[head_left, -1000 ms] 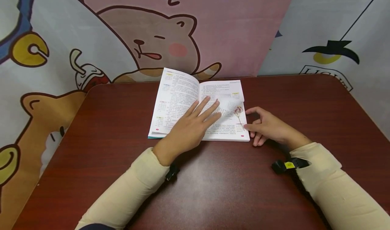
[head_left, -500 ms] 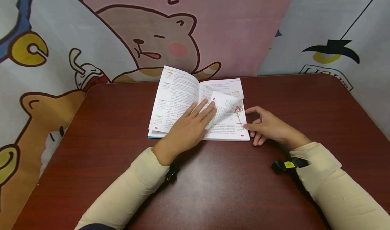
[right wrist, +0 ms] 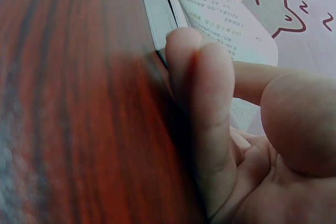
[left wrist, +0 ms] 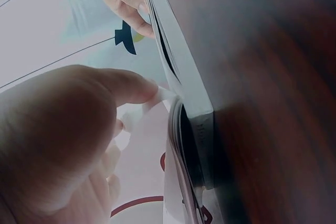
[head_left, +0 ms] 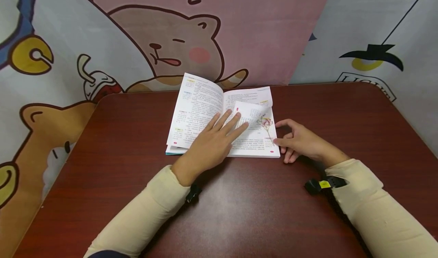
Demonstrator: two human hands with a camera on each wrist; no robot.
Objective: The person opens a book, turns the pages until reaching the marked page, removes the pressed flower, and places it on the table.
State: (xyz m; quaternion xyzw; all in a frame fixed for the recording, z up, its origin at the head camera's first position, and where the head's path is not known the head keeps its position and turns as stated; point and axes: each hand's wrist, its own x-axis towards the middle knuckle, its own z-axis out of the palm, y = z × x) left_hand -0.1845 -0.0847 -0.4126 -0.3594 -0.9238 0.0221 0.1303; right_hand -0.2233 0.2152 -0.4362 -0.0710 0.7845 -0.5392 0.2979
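An open book (head_left: 200, 106) lies at the back middle of the dark red table (head_left: 239, 204). My left hand (head_left: 219, 136) lies flat across its spine, straight fingers pressing a curled loose page (head_left: 251, 111). A dried pink flower sprig (head_left: 267, 124) rests on the right page. My right hand (head_left: 301, 142) sits beside the book's right edge, fingers loosely curled, tips touching the edge. The left wrist view shows the book's page block (left wrist: 184, 82) edge-on beside my left hand (left wrist: 58, 129). In the right wrist view my right hand (right wrist: 220, 129) is against the book's corner (right wrist: 210, 3).
A cartoon-printed cloth backdrop (head_left: 164, 41) stands right behind the table's far edge. Bare red-brown table surface (right wrist: 79, 103) spreads in front of the book and to both sides. Cream sleeves and black wrist straps (head_left: 321, 185) cover my forearms.
The loose right-hand page has lifted and curled toward the spine under my left fingers, which shifted slightly. The left pages have risen a little. My right hand has stayed put.
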